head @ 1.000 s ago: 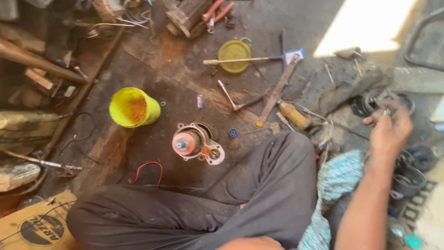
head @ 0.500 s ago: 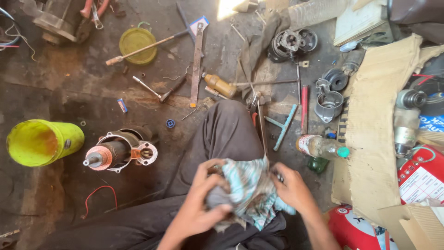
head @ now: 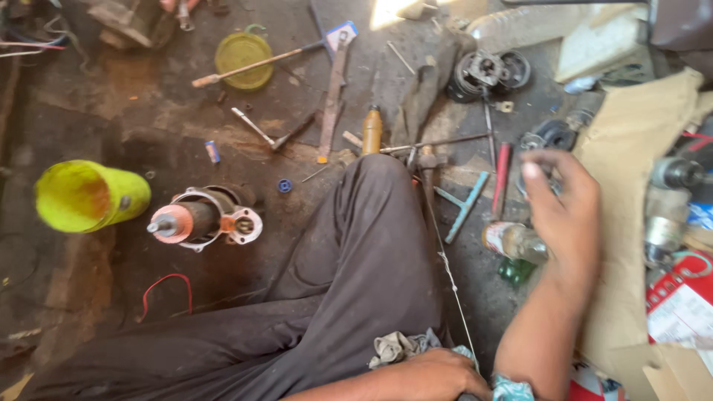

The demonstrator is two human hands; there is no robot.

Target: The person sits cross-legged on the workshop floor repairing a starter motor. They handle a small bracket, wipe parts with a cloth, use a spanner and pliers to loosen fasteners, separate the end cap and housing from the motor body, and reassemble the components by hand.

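My right hand (head: 562, 210) hangs over the cluttered floor on the right with its fingers loosely spread and nothing visibly in it. Just below it lies a small plastic bottle (head: 511, 240), with a red-handled screwdriver (head: 503, 166) and a teal T-shaped wrench (head: 466, 205) to its left. At the bottom edge, my left hand (head: 440, 376) rests closed on a crumpled grey-blue rag (head: 399, 346) on my dark trouser leg (head: 349, 260). A cylindrical motor part (head: 199, 220) with a copper-coloured end lies on the floor left of my knee.
A yellow plastic cup (head: 90, 196) lies on its side at the left, a red wire (head: 168, 288) below it. A yellow lid (head: 243, 52), a long-handled hammer (head: 256, 65), an amber-handled screwdriver (head: 371, 131) and black round motor parts (head: 486, 71) lie ahead. Cardboard (head: 631, 186) covers the right.
Both hands were kneading the rag on my lap. Now my right hand has let go and reached up to the right above the bottle, while the left stays on the rag.
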